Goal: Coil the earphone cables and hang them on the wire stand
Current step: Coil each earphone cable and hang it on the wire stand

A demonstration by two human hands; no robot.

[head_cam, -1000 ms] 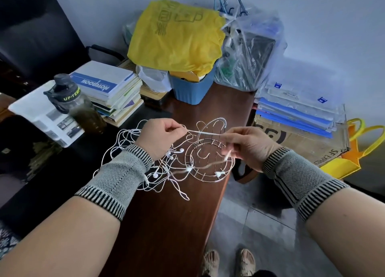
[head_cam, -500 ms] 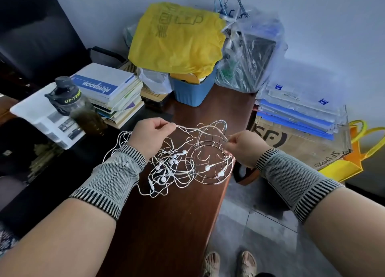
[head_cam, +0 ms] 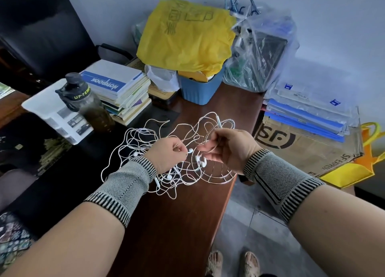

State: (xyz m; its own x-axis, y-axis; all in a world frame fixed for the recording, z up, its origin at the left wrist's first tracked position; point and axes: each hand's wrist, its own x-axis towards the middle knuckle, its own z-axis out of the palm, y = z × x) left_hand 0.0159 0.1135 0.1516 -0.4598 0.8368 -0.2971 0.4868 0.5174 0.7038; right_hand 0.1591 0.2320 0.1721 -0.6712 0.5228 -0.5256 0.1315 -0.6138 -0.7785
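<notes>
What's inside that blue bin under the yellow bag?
The yellow bag drapes over the blue bin; only a brownish-yellow edge peeks out at its rim. The rest is covered.

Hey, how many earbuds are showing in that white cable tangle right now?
5 earbuds: one between the hands, two just below it, one left of the left wrist, one under the left hand. More may be hidden.

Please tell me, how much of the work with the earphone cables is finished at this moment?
Nothing looks finished: the earphone cables lie as one loose tangle on the desk, partly over the wire stand, with none coiled or hung. In hand: the left hand and right hand each pinch a strand, seemingly separating one cable. Left: untangling, coiling and hanging them all.
</notes>
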